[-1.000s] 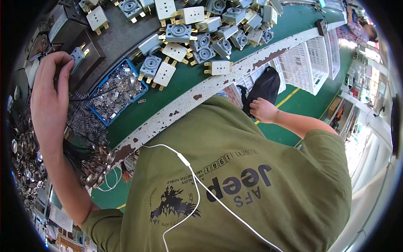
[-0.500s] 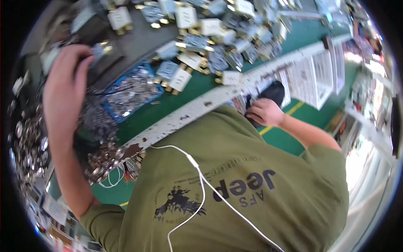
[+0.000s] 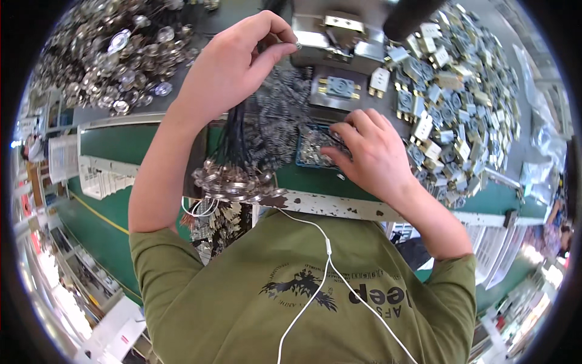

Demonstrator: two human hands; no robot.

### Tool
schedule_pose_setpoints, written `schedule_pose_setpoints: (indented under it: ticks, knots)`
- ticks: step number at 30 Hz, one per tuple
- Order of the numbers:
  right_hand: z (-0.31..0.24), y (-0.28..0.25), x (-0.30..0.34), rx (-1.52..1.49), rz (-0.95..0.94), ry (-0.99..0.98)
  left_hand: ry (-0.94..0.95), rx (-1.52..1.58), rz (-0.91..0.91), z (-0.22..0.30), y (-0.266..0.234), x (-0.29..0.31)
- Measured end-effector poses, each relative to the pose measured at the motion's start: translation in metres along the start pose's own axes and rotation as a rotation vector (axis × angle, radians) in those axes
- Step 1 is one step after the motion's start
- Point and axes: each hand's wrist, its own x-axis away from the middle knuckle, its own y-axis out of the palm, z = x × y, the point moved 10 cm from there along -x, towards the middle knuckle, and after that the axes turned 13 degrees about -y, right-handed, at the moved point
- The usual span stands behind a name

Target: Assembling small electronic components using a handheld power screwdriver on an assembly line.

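Note:
My left hand (image 3: 233,70) is raised beside the metal fixture (image 3: 312,42). Its thumb and index finger pinch a tiny shiny metal part (image 3: 297,45). My right hand (image 3: 373,151) hangs over a blue tray (image 3: 298,159) of small silvery metal pieces (image 3: 314,142), its thumb and bent fingers apart. Nothing shows between them, though the fingers cover part of the tray. On a metal plate just beyond lies a grey block with brass terminals (image 3: 339,88). A heap of small dark springs (image 3: 282,109) spreads between my hands.
Grey and white blocks with brass terminals (image 3: 448,121) are heaped at the right. Shiny metal discs (image 3: 121,54) pile up at the far left. Black wires with disc ends (image 3: 236,182) hang over the table's chipped white edge (image 3: 333,205). A dark cylinder (image 3: 412,15) juts in above the fixture.
The view has swung round to face the table. My right hand has come up from beside a dark object below the table edge to the blue tray. My left hand is now pinching a metal part.

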Motion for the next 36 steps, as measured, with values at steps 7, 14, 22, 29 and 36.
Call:
schedule_pose_setpoints:
  ticks: [7, 14, 22, 29, 36]
  knots:
    - [0.004, -0.033, -0.010, -0.202, 0.019, 0.074, 0.020, 0.004, -0.014, 0.000, -0.005, 0.008]
    - [0.026, -0.014, 0.013, -0.292, 0.096, 0.099, 0.281, -0.166, -0.214, 0.024, 0.080, 0.002]
    - [0.026, -0.014, 0.027, -0.313, 0.280, 0.047, 0.261, -0.319, -0.215, 0.019, 0.089, 0.000]
    - [0.024, -0.013, 0.029, -0.398, 0.256, 0.065, 0.279, -0.334, -0.224, 0.024, 0.093, 0.006]
    - [0.014, -0.028, 0.030, -0.392, 0.282, -0.015, 0.294, -0.418, -0.163, 0.025, 0.093, 0.006]
